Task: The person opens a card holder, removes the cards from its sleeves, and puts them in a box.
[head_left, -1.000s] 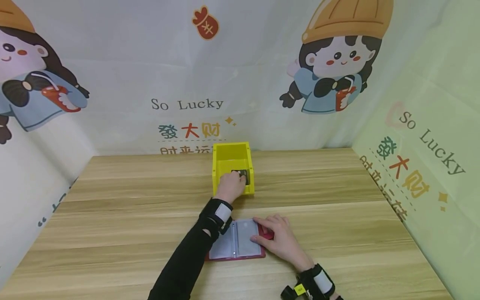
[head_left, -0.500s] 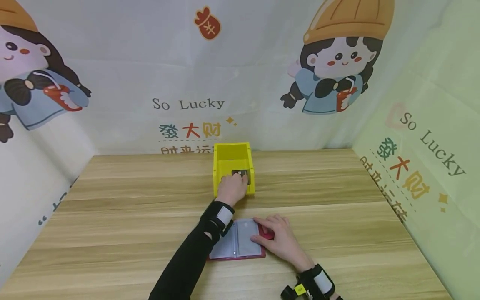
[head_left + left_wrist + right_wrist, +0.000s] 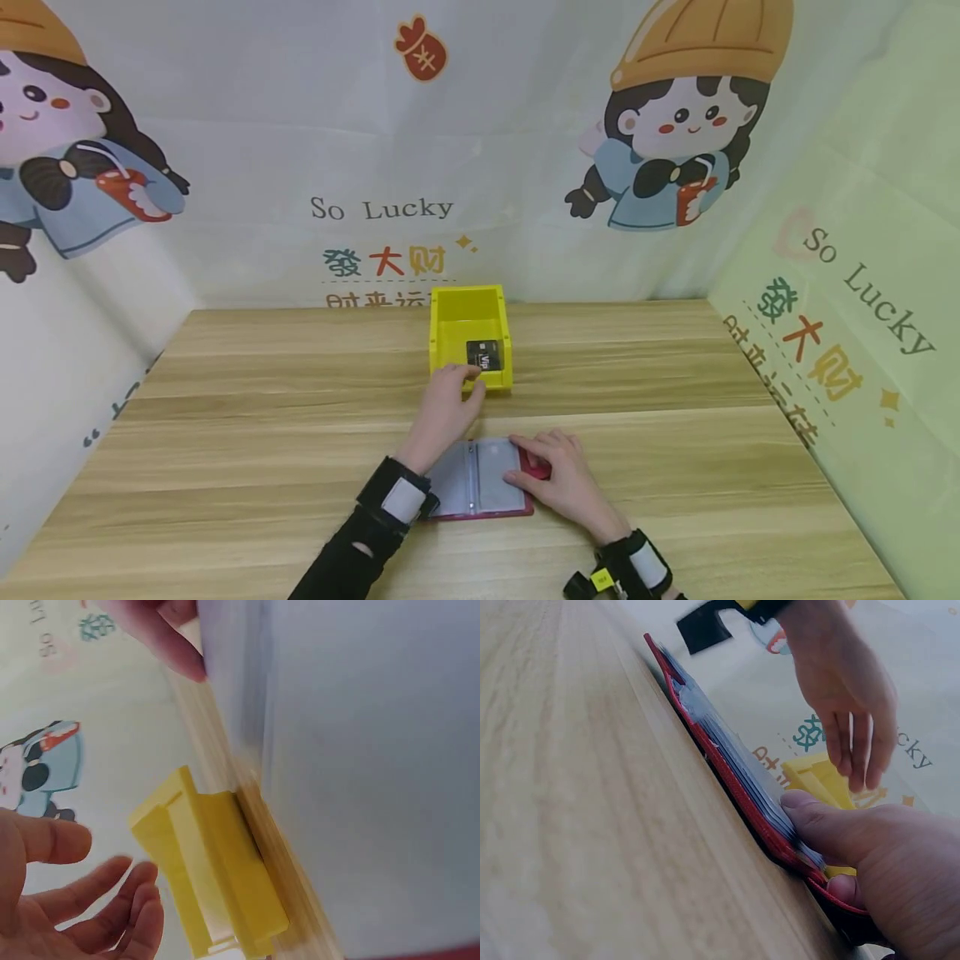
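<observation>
A yellow bin (image 3: 471,310) stands at the middle of the wooden table, with a black card (image 3: 483,354) lying inside near its front wall. My left hand (image 3: 459,382) hovers just in front of the bin, empty, its fingers (image 3: 112,900) loosely spread. An open red card holder (image 3: 472,490) with clear plastic pages lies near me. My right hand (image 3: 542,468) holds its right edge, the thumb (image 3: 832,832) on top of the pages and a fingertip against the red cover. The bin (image 3: 817,776) also shows behind the holder (image 3: 727,772) in the right wrist view.
The wooden table (image 3: 225,433) is boxed in by printed cartoon cloth walls at the back (image 3: 375,208), left and right (image 3: 840,333). Bare wood lies to the left and right of the bin and the holder.
My left hand has let go of the black card and drawn back out of the bin towards me. The card now lies uncovered in the bin. My right hand has stayed on the holder.
</observation>
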`<action>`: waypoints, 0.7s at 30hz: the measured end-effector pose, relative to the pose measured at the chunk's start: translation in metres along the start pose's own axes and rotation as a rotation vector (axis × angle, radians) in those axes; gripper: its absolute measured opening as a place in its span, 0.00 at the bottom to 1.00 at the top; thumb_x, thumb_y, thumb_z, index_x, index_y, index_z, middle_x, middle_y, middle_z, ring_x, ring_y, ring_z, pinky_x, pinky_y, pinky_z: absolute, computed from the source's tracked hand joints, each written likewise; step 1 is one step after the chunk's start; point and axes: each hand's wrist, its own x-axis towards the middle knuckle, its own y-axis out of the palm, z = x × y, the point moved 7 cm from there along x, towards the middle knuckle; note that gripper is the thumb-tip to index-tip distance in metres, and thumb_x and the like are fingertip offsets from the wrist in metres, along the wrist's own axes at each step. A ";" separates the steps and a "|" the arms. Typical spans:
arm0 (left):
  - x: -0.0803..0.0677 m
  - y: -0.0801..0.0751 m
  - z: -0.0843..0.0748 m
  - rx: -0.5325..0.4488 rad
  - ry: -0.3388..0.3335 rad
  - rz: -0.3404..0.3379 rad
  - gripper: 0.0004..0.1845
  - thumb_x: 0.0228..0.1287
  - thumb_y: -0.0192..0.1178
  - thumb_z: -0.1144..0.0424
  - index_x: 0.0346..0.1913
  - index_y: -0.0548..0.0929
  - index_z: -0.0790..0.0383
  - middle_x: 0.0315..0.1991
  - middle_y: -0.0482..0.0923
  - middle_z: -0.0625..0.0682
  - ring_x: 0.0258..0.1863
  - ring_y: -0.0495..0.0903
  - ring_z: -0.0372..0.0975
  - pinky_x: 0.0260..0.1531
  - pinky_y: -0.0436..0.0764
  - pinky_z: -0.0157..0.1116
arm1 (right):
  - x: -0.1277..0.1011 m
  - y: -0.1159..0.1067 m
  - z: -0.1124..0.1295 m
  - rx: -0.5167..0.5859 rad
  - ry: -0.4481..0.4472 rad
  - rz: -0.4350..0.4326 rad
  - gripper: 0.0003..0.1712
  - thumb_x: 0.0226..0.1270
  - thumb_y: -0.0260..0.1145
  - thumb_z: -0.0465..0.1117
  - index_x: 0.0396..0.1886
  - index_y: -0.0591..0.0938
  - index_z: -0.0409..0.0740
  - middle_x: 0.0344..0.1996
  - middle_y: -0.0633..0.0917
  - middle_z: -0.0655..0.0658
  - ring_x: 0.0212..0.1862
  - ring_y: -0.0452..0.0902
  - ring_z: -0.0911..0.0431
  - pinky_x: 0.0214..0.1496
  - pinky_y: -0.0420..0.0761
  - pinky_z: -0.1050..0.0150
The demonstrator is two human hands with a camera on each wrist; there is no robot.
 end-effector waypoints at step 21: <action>-0.071 0.006 0.032 -0.183 -0.049 0.271 0.04 0.61 0.68 0.67 0.37 0.85 0.64 0.29 0.81 0.49 0.29 0.75 0.35 0.30 0.75 0.28 | 0.002 0.001 0.000 0.014 0.060 0.080 0.29 0.60 0.75 0.51 0.60 0.84 0.47 0.37 0.84 0.54 0.41 0.66 0.61 0.51 0.61 0.59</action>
